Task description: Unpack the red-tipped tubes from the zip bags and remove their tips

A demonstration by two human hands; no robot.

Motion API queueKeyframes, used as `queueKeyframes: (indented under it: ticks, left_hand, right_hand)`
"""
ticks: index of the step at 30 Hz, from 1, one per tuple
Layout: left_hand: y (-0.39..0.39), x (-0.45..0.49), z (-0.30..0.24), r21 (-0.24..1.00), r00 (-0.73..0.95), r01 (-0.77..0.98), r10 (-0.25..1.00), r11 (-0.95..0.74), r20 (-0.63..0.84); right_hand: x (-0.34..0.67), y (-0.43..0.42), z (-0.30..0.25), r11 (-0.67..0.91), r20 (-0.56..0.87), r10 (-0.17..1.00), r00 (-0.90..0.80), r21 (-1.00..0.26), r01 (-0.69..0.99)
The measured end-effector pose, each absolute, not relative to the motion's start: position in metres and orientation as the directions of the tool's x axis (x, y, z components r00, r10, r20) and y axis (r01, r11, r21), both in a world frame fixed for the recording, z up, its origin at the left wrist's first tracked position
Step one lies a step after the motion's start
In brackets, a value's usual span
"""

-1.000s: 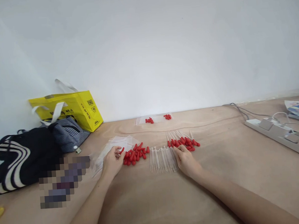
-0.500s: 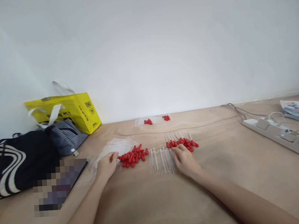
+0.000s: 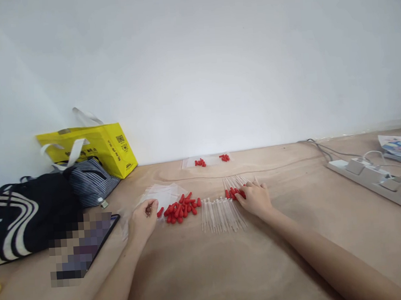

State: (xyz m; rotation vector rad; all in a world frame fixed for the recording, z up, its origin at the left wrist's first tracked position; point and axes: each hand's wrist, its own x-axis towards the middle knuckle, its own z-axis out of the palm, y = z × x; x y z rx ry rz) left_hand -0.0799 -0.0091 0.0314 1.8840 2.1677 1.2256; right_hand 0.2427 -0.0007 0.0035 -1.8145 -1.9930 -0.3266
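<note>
At the left, my left hand [image 3: 145, 218] has its thumb and fingertips pressed together; anything in them is too small to make out. Right beside it lie a pile of red rubber bulbs [image 3: 180, 209] and clear flat plastic bags [image 3: 160, 194]. A row of thin clear pipette tubes [image 3: 221, 215] lies side by side between my hands. My right hand [image 3: 257, 199] rests with fingers apart over red-bulbed droppers [image 3: 232, 193], touching the bulbs and covering several. The droppers' clear stems [image 3: 235, 181] point away from me.
Near the wall, a clear bag [image 3: 188, 163] lies with small groups of red bulbs. A yellow bag [image 3: 119, 150], a striped bag [image 3: 93, 181], a black bag [image 3: 51, 209] and a blurred phone [image 3: 100, 242] are at left. A white power strip [image 3: 339, 166] and papers [image 3: 399, 144] are at right.
My right hand has shifted from the right end of the pipette tube row, right and slightly up onto the red-bulbed droppers. My left hand has stayed nearly in place by the bags.
</note>
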Motion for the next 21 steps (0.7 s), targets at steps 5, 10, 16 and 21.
queueKeyframes:
  ticks: [5,10,16,21]
  left_hand:
    - [-0.009,-0.08,0.032,0.534,-0.299,0.845,0.806,-0.026,0.511]
    - [-0.018,-0.055,0.029,0.542,-0.185,0.815,0.793,-0.206,0.581]
    - [-0.032,0.019,0.015,0.779,0.158,0.541,0.948,-0.318,0.277]
    - [-0.032,0.057,0.008,0.96,0.185,0.248,0.979,-0.127,0.082]
  right_hand:
    - [0.243,0.0,-0.002,0.126,0.492,0.868,-0.06,-0.101,0.987]
    - [0.243,-0.006,0.002,0.139,0.584,0.811,0.028,-0.238,0.961]
    - [0.214,-0.032,0.001,0.481,0.718,0.689,-0.099,-0.35,0.804]
    - [0.198,-0.045,-0.005,0.618,0.735,0.621,-0.273,-0.244,0.747]
